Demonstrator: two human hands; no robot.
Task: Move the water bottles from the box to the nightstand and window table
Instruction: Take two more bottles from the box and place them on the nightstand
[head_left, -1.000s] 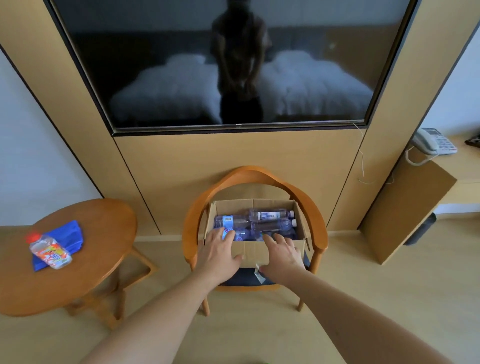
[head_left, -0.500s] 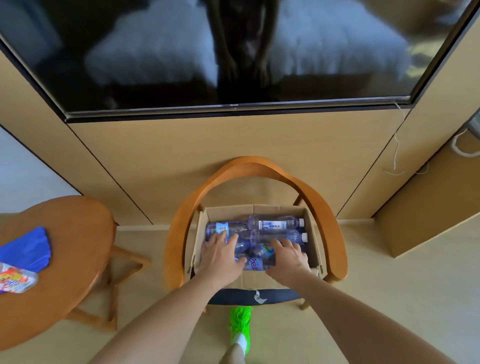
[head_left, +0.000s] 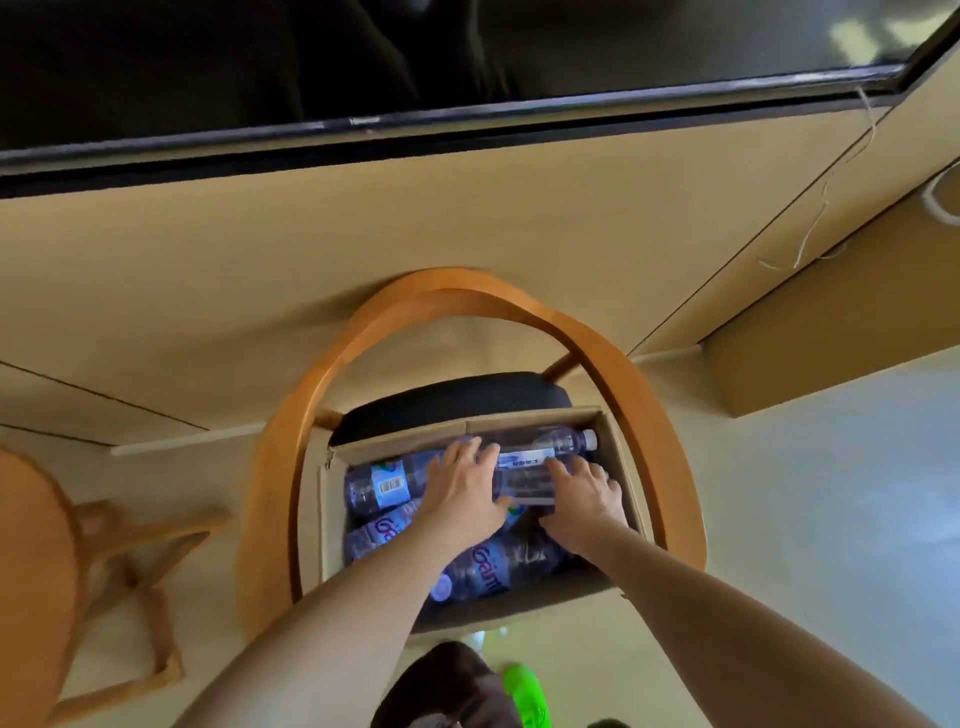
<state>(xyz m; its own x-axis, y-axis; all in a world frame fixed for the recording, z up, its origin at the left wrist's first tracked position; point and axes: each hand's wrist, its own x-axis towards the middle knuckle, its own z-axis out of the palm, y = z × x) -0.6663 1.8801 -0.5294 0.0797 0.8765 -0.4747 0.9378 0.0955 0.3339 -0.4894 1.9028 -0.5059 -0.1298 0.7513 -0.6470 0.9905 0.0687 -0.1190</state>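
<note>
Cardboard box (head_left: 332, 519) on wooden armchair (head_left: 291, 467) holds several clear plastic water bottles (head_left: 382, 486), lying flat. Left hand (head_left: 460, 496) and right hand (head_left: 584, 501) rest on the top bottle (head_left: 540, 462), fingers spread; grip not yet evident. Judged: none moved out; all remain.

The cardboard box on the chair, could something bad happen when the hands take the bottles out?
Maybe. The brown cardboard box sits at the front of the round wooden chair, so a hard tug might slide it off. The clear plastic water bottles lie piled loosely; as the left hand and right hand lift one, others could roll.
</note>
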